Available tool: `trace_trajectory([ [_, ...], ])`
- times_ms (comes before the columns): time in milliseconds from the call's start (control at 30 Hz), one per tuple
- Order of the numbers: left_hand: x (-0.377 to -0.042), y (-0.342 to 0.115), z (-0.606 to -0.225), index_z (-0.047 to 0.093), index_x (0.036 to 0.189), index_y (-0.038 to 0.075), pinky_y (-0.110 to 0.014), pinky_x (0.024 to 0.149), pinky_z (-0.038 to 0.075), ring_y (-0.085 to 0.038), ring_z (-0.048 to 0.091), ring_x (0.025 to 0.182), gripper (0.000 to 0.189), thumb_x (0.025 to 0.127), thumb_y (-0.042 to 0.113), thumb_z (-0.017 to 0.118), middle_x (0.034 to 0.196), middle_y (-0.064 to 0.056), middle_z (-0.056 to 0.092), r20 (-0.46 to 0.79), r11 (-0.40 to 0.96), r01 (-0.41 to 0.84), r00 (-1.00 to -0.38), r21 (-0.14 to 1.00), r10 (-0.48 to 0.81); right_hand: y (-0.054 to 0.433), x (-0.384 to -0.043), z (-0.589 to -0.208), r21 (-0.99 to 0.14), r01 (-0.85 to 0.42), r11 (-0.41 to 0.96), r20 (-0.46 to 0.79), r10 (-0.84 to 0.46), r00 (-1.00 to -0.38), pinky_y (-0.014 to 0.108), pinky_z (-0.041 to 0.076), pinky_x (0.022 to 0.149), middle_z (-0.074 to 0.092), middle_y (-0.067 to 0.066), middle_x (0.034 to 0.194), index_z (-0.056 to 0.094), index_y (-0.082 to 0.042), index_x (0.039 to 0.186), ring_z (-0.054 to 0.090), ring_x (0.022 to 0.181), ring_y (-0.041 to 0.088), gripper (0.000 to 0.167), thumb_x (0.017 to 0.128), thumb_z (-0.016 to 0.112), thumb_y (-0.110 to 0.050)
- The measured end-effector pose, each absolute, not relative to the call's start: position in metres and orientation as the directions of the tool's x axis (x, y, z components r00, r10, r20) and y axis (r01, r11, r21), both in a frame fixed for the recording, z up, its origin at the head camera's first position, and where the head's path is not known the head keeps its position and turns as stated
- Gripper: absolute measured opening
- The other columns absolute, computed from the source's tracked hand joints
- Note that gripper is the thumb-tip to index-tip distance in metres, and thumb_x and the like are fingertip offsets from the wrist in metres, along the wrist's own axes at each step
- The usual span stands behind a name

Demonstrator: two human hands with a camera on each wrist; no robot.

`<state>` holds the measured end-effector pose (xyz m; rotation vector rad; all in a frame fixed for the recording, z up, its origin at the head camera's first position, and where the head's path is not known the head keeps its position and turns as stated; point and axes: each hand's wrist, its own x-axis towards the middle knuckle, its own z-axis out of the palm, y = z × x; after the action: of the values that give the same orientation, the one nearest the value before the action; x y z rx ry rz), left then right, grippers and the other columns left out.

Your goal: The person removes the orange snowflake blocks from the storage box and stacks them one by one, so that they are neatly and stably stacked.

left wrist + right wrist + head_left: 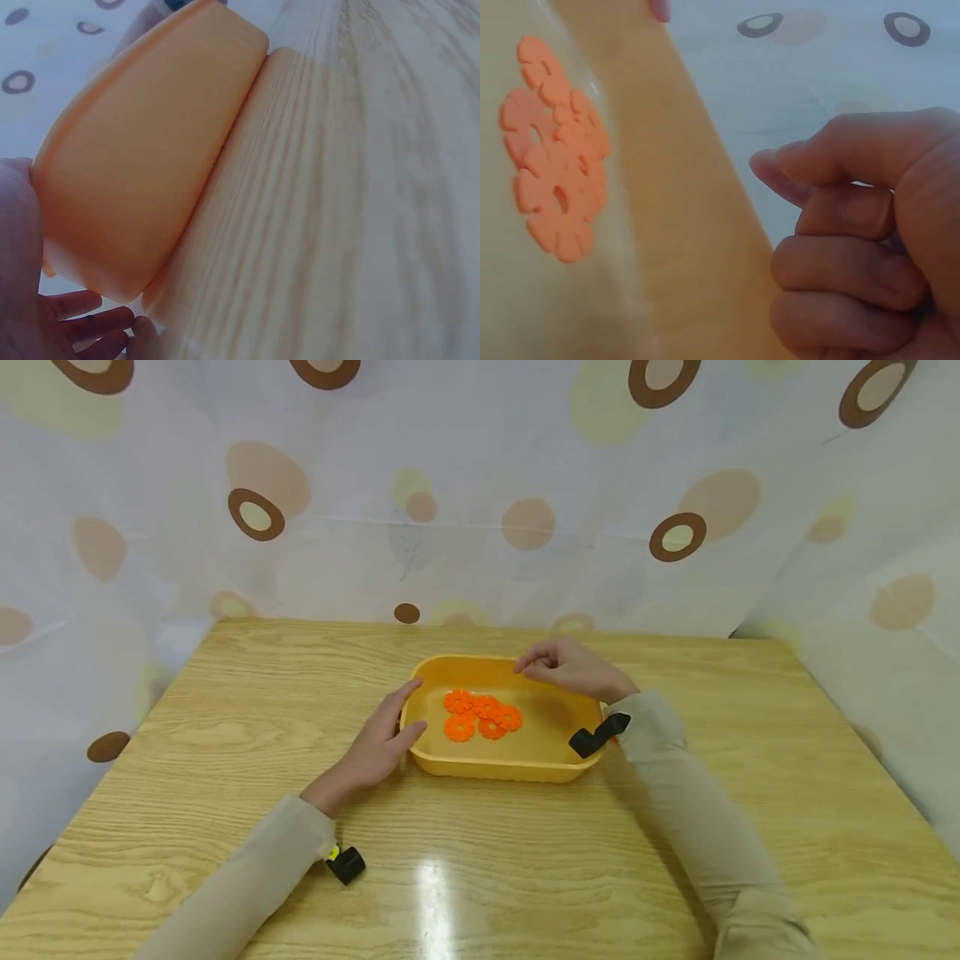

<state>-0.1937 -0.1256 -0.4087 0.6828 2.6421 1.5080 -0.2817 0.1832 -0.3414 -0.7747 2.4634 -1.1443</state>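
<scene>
A yellow plastic tray [495,770] sits on the table. Several orange flower-shaped notched discs [460,727] lie on its floor, left of centre, some overlapping. At the tray's left end my left hand [378,739] holds the side, thumb at the rim and the other fingers around the outside; the left wrist view shows these fingers [94,324] close against the outer wall. Over the tray's far right rim is my right hand [573,670], its fingers curled. Thumb and forefinger tips come close together in the right wrist view, with nothing visible between them.
A bit of orange [613,739] shows beside the tray's right end, mostly hidden by the right wrist and its black camera [600,735]. The wooden table [525,868] reaches back to a patterned curtain [465,552], which also hangs along both sides.
</scene>
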Motion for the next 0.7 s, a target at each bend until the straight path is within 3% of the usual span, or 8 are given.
trace_trajectory([
  [33, -0.194, -0.125, -0.409, 0.022, 0.153, 0.006, -0.055, 0.111, 0.029, -0.039, 0.029, 0.141, 0.061, 0.1, 0.018, 0.048, 0.154, -0.022, 0.026, 0.19, 0.435, 0.358, -0.904, 0.826, 0.384, 0.182, -0.282, -0.344, -0.781, -0.336, 0.527, -0.057, -0.596, -0.801, 0.024, 0.043, 0.075, 0.066, 0.02, 0.111, 0.066, 0.004, 0.114, 0.057, 0.088, 0.031, 0.026, 0.097, 0.054, -0.011],
  [133, -0.194, -0.125, -0.409, 0.021, 0.153, 0.005, -0.055, 0.112, 0.028, -0.039, 0.027, 0.141, 0.061, 0.1, 0.017, 0.048, 0.154, -0.022, 0.025, 0.188, 0.431, 0.358, -0.903, 0.828, 0.387, 0.179, -0.283, -0.348, -0.792, -0.318, 0.522, -0.074, -0.598, -0.798, 0.024, 0.04, 0.069, 0.064, 0.014, 0.083, 0.066, 0.004, 0.114, 0.052, 0.067, 0.019, 0.025, 0.097, 0.054, -0.01],
  [267, -0.195, -0.125, -0.408, 0.02, 0.153, 0.007, -0.053, 0.113, 0.026, -0.037, 0.026, 0.142, 0.061, 0.1, 0.017, 0.047, 0.155, -0.02, 0.024, 0.186, 0.436, 0.357, -0.903, 0.826, 0.388, 0.177, -0.284, -0.351, -0.784, -0.314, 0.535, -0.087, -0.596, -0.798, 0.027, 0.03, 0.06, 0.052, 0.002, 0.065, 0.068, 0.002, 0.113, 0.023, 0.052, 0.011, 0.024, 0.096, 0.055, -0.009],
  [367, -0.195, -0.125, -0.407, 0.021, 0.153, 0.008, -0.053, 0.114, 0.026, -0.036, 0.026, 0.142, 0.061, 0.1, 0.017, 0.047, 0.155, -0.019, 0.024, 0.182, 0.438, 0.352, -0.905, 0.827, 0.384, 0.177, -0.286, -0.353, -0.78, -0.337, 0.527, -0.083, -0.621, -0.779, 0.027, 0.031, 0.06, 0.051, -0.001, 0.063, 0.068, 0.003, 0.111, 0.024, 0.052, 0.01, 0.022, 0.095, 0.057, -0.008],
  [467, -0.194, -0.126, -0.407, 0.021, 0.153, 0.008, -0.053, 0.113, 0.027, -0.036, 0.027, 0.142, 0.061, 0.099, 0.017, 0.047, 0.155, -0.02, 0.024, 0.185, 0.434, 0.355, -0.904, 0.828, 0.386, 0.177, -0.287, -0.355, -0.784, -0.349, 0.513, -0.096, -0.655, -0.749, 0.026, 0.032, 0.061, 0.038, -0.002, 0.055, 0.068, 0.004, 0.111, 0.024, 0.052, 0.01, 0.022, 0.095, 0.057, -0.007],
  [700, -0.194, -0.126, -0.41, 0.021, 0.153, 0.007, -0.055, 0.113, 0.026, -0.038, 0.026, 0.142, 0.06, 0.1, 0.018, 0.046, 0.155, -0.021, 0.024, 0.192, 0.431, 0.361, -0.902, 0.827, 0.388, 0.176, -0.287, -0.361, -0.789, -0.355, 0.502, -0.136, -0.705, -0.696, 0.025, 0.029, 0.057, 0.038, -0.003, 0.057, 0.067, 0.004, 0.112, 0.026, 0.05, 0.01, 0.023, 0.094, 0.058, -0.007],
])
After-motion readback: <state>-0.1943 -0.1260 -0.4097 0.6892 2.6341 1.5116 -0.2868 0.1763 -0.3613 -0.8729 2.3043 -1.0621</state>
